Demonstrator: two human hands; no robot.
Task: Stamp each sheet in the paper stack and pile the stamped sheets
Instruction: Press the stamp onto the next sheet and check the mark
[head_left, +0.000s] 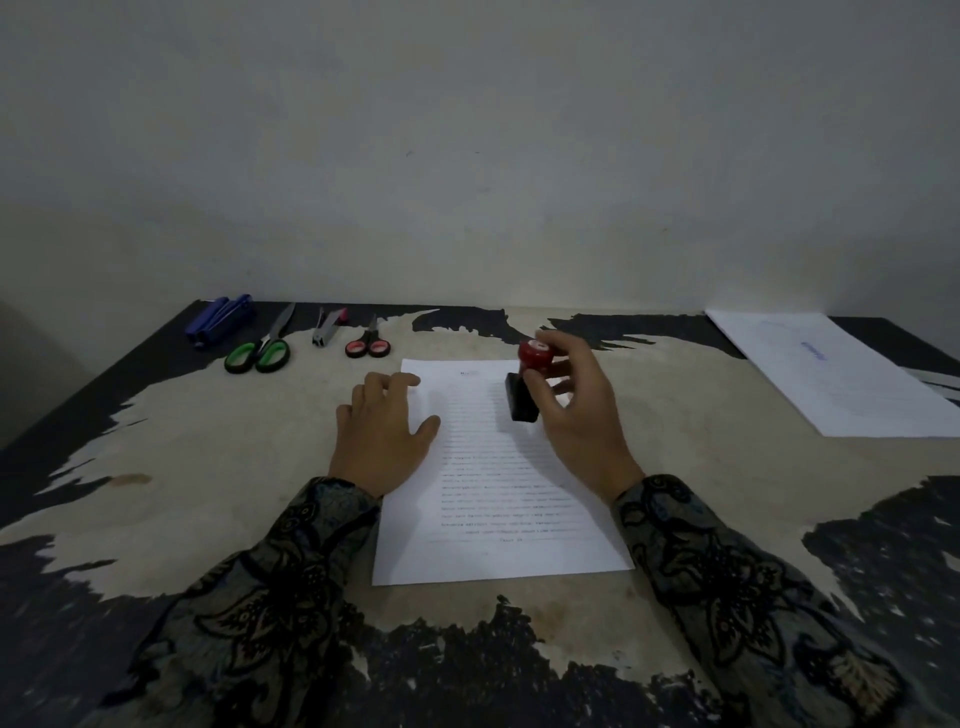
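Hands at work: left hand (382, 431) lies flat, pinning the sheet (498, 483) to the bench (218, 441), while right hand (576, 410) pinches the stamp (525, 387) just above it; stamped pile (836, 374) waits far right.

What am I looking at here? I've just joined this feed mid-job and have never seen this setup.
One picture, from a camera worn on a person's head, looking down at their own hands; there is no robot. The right hand grips a stamp with a red knob over the printed sheet. The left hand rests flat on that sheet's left edge. Far right lies a stamped pile. Along the back of the worn table: a blue stapler, green scissors, a small stapler, red scissors.
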